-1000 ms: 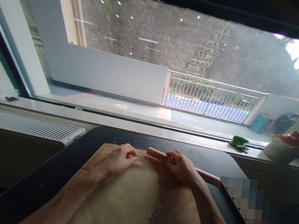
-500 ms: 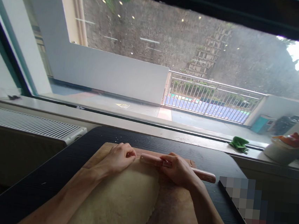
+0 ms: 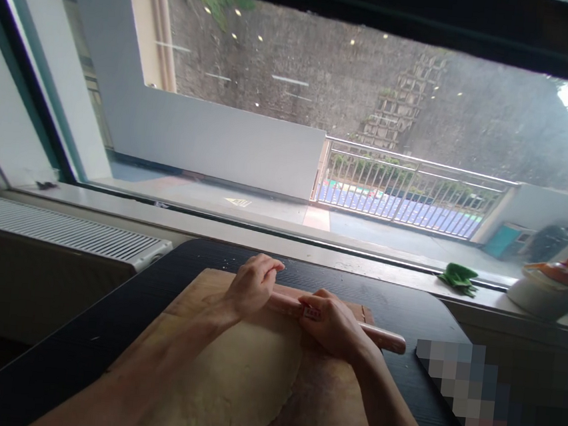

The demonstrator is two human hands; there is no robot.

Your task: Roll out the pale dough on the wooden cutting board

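Note:
A pale sheet of dough (image 3: 233, 369), rolled thin and torn at its near edge, covers much of a wooden board (image 3: 336, 399). Across its far edge lies a wooden rolling pin (image 3: 385, 338) with a small label. My right hand (image 3: 331, 321) is wrapped round the middle of the pin. At the pin's left end is my left hand (image 3: 254, 284), its fingers stretched out to the right and not closed round the wood. That hand hides the pin's left tip, and whether the palm presses on it I cannot tell. My left forearm passes over the dough's left side.
The board rests on a black table (image 3: 126, 332) with white specks at its far edge. Beyond are a window sill with a green item (image 3: 458, 278) and a pale pot (image 3: 542, 295). A white radiator (image 3: 76, 230) stands at left. A blurred-out patch covers the lower right.
My left hand has lifted off the dough's far left edge, moved right to the rolling pin's left end and opened its fingers. My right hand stays on the pin. The view has shifted slightly.

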